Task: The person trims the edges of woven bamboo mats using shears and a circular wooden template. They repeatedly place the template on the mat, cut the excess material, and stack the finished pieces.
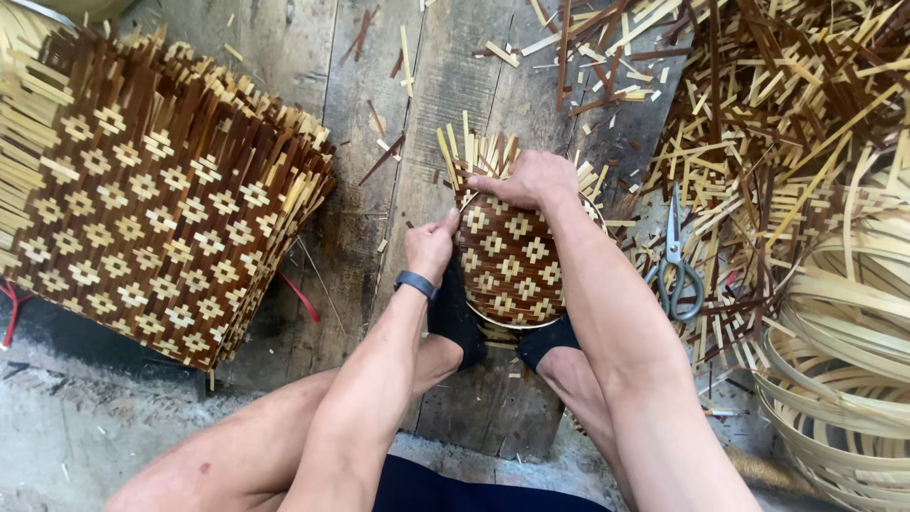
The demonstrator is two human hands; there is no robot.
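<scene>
Seen from the head camera, a small woven basket [509, 261] sits braced between the person's feet on floorboards. The right hand [526, 180] clenches its rim, the left hand [429, 245] pinches its side. Body woven; upright strips [471, 142] remain untrimmed, scissors [675, 261] nearby.

arms: bare | left wrist: dark band [415, 283] | feet: black socks [453, 318] | shorts: dark, maybe navy [455, 488]

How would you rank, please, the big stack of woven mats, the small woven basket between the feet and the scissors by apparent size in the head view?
1. Stack of woven mats, clearly largest.
2. Small woven basket.
3. Scissors, smallest.
</scene>
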